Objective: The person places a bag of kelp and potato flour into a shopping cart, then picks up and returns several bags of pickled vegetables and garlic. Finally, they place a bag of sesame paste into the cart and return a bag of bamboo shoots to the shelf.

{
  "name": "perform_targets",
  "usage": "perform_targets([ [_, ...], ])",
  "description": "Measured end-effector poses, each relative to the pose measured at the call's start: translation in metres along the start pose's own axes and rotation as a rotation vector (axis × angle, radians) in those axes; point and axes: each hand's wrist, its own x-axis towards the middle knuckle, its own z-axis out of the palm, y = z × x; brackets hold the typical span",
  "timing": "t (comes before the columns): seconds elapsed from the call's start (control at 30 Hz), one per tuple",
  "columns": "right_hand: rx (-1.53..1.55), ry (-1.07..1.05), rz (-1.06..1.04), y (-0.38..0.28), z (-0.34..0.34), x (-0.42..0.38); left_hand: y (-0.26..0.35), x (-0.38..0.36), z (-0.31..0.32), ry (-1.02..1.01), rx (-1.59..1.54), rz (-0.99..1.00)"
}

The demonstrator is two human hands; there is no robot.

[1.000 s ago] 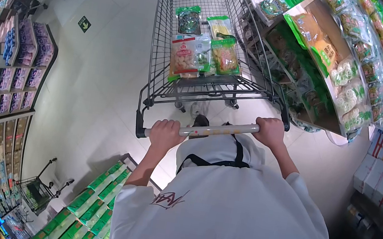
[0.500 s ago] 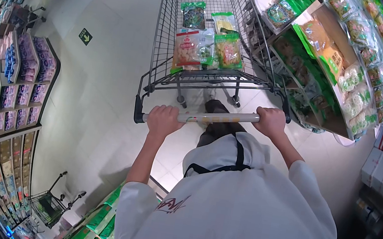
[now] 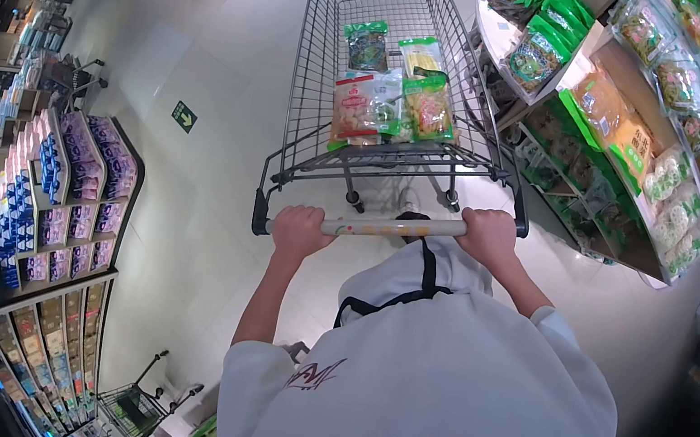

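Note:
Both my hands are wrapped round the pale handle (image 3: 395, 226) of a grey wire shopping cart (image 3: 395, 163). My left hand (image 3: 300, 230) closes on the handle's left end, and my right hand (image 3: 488, 235) grips it near the right end. In the cart basket lie several plastic food packages: a red-and-white bag (image 3: 359, 103), a green-edged bag (image 3: 431, 108) beside it, a dark package with a green top (image 3: 365, 45), and a yellowish pack (image 3: 422, 54) farther in. The fingers' undersides are hidden.
On the right, a display stand (image 3: 601, 162) with bagged goods comes close to the cart. Shelves of purple and blue packages (image 3: 86, 177) line the left. Another cart (image 3: 132, 411) stands at lower left. A green arrow sign (image 3: 184, 116) marks the pale floor.
The view has shifted, and shelves, floor sign and the other cart sit farther right and lower. More of a rack shows at top left. Both hands keep their grip on the handle.

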Motion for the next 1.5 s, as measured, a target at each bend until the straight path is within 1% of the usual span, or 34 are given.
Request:
perform_targets([
  [0.2, 0.050, 0.014, -0.041, -0.014, -0.001, 0.046, -0.047, 0.045, -0.014, -0.331, -0.049, -0.039],
  [0.3, 0.054, 0.010, -0.068, -0.015, -0.003, 0.060, -0.064, 0.066, -0.021, -0.495, -0.084, -0.103],
  [0.37, 0.059, 0.023, -0.071, -0.022, -0.005, 0.071, -0.076, 0.076, -0.024, -0.545, -0.098, -0.102],
  [0.5, 0.091, -0.037, -0.058, -0.034, -0.009, 0.091, -0.094, 0.102, -0.044, -0.689, -0.111, -0.093],
  [0.6, 0.113, -0.097, -0.051, -0.041, -0.016, 0.099, -0.104, 0.113, -0.048, -0.758, -0.113, -0.073],
  [0.7, 0.138, -0.198, -0.006, -0.050, -0.027, 0.111, -0.113, 0.124, -0.051, -0.812, -0.123, -0.112],
  [0.8, 0.178, -0.212, 0.023, -0.051, -0.030, 0.117, -0.125, 0.110, -0.026, -0.631, -0.201, -0.124],
  [0.9, 0.178, -0.199, 0.098, -0.057, -0.032, 0.122, -0.128, 0.109, -0.022, -0.525, -0.272, -0.076],
  [0.93, 0.177, -0.191, 0.119, -0.059, -0.031, 0.122, -0.130, 0.107, -0.025, -0.564, -0.295, -0.068],
  [1.0, 0.127, -0.266, 0.209, -0.063, -0.028, 0.126, -0.132, 0.113, -0.026, -0.608, -0.366, -0.065],
  [1.1, 0.097, -0.438, 0.265, -0.062, -0.031, 0.130, -0.142, 0.131, -0.038, -0.892, -0.469, -0.034],
  [1.13, 0.111, -0.485, 0.265, -0.064, -0.034, 0.133, -0.149, 0.140, -0.039, -1.040, -0.496, 0.007],
  [1.23, 0.160, -0.661, 0.278, -0.061, -0.045, 0.142, -0.158, 0.149, -0.027, -1.230, -0.625, 0.082],
  [1.33, 0.217, -0.743, 0.272, -0.057, -0.050, 0.146, -0.161, 0.149, -0.021, -1.218, -0.706, 0.214],
  [1.43, 0.266, -0.727, 0.270, -0.055, -0.047, 0.148, -0.169, 0.150, -0.021, -0.955, -0.558, 0.513],
  [1.47, 0.290, -0.818, 0.263, -0.053, -0.050, 0.150, -0.176, 0.157, -0.023, -1.001, -0.560, 0.595],
  [1.5, 0.266, -0.873, 0.199, -0.046, -0.058, 0.158, -0.181, 0.184, -0.030, -1.075, -0.526, 0.633],
])
